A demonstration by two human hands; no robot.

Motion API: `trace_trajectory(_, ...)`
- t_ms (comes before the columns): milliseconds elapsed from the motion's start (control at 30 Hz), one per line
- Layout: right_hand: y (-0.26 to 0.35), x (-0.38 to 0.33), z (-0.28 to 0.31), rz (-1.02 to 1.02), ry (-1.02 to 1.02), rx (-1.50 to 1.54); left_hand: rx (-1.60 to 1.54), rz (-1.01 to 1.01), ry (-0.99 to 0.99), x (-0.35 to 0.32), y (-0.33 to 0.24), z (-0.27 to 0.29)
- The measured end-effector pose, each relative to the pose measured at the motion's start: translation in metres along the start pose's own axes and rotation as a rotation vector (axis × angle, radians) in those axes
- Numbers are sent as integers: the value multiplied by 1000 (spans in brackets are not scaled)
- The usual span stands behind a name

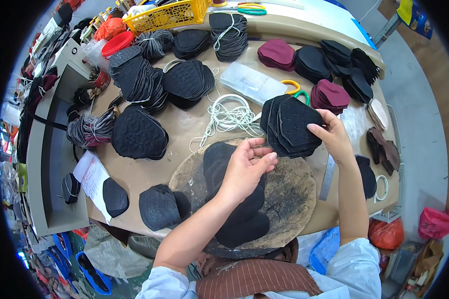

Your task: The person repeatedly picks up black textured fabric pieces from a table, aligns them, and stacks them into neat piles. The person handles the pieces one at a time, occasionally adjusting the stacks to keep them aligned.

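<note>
My right hand [333,132] grips a fanned stack of black fabric pieces [290,130] by its right edge, thumb on top. The stack is held above the far edge of a round, worn wooden block [289,199]. My left hand [249,167] is over the block, just left of and below that stack. Its fingers are loosely curled and apart from the thumb, with nothing visible between them. More black fabric pieces [240,226] lie overlapping on the block, partly hidden under my left hand and forearm.
Stacks of black pieces [139,132] cover the table's left and far sides. Burgundy stacks [277,54] sit at the far right. Tangled white cord [229,117], a clear plastic box [252,82] and scissors [299,92] lie beyond the block; a metal ruler [327,178] is to its right.
</note>
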State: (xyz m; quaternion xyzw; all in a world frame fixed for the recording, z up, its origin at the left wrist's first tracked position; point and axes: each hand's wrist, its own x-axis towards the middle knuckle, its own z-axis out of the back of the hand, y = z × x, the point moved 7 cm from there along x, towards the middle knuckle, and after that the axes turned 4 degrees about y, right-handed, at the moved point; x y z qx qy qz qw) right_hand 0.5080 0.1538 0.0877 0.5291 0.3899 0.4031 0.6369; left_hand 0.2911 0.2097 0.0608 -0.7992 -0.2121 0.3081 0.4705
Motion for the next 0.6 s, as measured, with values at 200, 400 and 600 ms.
trace_trajectory(200, -4, -1, 1, 24, -31, 26, 18, -5, 0, 12, -2, 0)
trace_trajectory(400, 22, -20, -13, 320, -229, -454, 383, -241, -145, 10, -13, 5)
trace_trajectory(600, 12, -30, -15, 332, -301, -371, 884, -495, -201, -2, -26, -13)
